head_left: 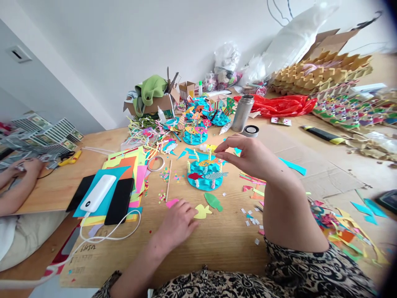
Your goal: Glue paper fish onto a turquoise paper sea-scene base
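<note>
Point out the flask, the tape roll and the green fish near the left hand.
Flask [242, 115], head view: its side.
Tape roll [155, 170], head view: its rim.
Green fish [212, 201], head view: its body.

Craft workroom (cluttered): paper fish [202, 211], scraps [347, 236], egg trays [319, 76].

A: Round blue bumpy base [204, 185], position?

B: On pale wooden table [223, 231], centre. Green paper fish [213, 201] before it; yellow paper fish [202, 211] left of that; bare left hand [178, 221] left of the yellow one. Bare right hand [245, 155] over the base's rear right; contact there hard to tell.

A: To the left?

B: Thin pale stick [169, 181], then black rectangular phone [119, 201], then white plastic power bank [99, 193] lying on blue paper sheet [122, 171].

A: Behind?

B: Silver metal flask [242, 114], rear right.

A: Far right?

B: Long black-and-yellow tool [322, 135]; stacked brown cardboard egg trays [319, 76] behind it.
</note>
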Motion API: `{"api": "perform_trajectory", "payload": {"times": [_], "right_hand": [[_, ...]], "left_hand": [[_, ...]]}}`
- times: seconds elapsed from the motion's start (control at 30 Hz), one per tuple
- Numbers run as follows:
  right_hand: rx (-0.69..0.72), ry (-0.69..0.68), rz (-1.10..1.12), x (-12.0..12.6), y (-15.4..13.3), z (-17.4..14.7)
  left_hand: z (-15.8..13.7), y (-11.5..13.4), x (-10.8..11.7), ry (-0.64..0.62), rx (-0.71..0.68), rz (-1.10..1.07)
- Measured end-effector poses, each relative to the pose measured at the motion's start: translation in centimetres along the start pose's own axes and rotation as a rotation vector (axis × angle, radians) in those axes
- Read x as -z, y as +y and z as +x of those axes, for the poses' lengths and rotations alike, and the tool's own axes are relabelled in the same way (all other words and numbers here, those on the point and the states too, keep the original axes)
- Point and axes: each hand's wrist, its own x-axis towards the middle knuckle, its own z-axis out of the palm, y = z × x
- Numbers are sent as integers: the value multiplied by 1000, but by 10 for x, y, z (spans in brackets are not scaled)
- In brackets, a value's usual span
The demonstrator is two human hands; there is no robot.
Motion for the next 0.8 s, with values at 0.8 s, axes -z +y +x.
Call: {"api": "perform_trajectory", "payload": {"times": [0.8], "right_hand": [[-306, 264, -91, -102, 19, -74]], "left_hand": [[95, 10, 18, 447, 23, -71]]}}
